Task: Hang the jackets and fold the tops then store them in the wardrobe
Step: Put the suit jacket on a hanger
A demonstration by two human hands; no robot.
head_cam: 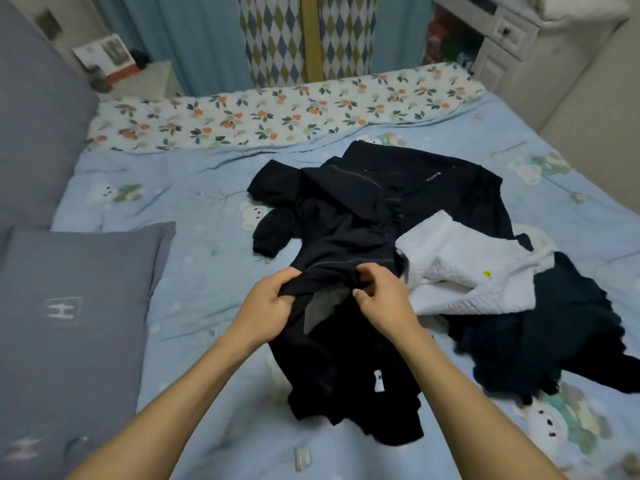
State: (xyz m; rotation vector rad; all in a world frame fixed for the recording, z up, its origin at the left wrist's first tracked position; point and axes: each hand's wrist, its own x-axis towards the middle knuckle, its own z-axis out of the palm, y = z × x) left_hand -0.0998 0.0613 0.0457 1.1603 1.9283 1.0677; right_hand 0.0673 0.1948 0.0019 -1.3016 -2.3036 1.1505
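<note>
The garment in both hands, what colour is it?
Black, with a grey inner patch showing between the hands; head view.

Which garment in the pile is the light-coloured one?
The white quilted garment, right of both hands; the others in the pile are black or dark navy.

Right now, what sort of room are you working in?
Most likely a bedroom: clothes lie heaped on a bed with a bear-print sheet, grey pillows sit to the left, and curtains hang behind it.
</note>
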